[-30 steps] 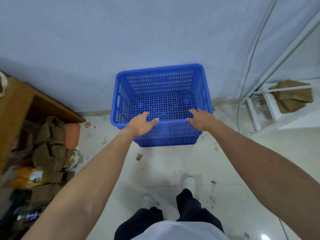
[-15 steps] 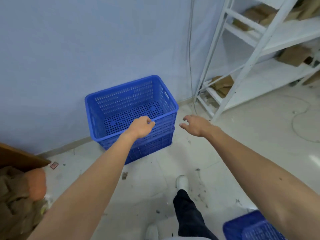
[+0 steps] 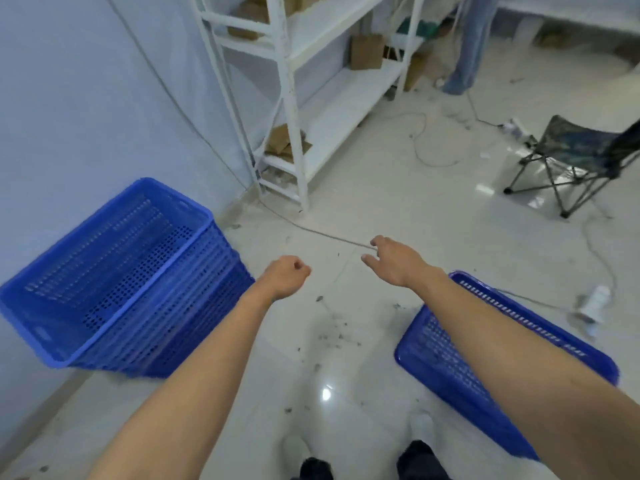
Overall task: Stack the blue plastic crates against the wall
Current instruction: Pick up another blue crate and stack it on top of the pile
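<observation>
A stack of blue perforated plastic crates [image 3: 114, 282] stands on the floor against the pale wall at the left. Another blue crate [image 3: 446, 362] lies on the floor at the lower right, partly hidden under my right forearm. My left hand [image 3: 285, 277] hovers over bare floor to the right of the stack, fingers curled into a loose fist, holding nothing. My right hand [image 3: 394, 259] is stretched forward above the floor with its fingers spread, empty, just left of the far corner of the lower-right crate.
A white metal shelf rack [image 3: 294, 98] with cardboard packages stands along the wall beyond the stack. A cable [image 3: 311, 230] runs across the floor. A folding camp chair [image 3: 575, 157] is at the right. A person's legs [image 3: 467, 46] are at the back. Debris dots the tiles.
My hands have let go of the stacked crate's rim and the view has swung right. The stack now sits at the left, and the second crate has come into view under my right arm.
</observation>
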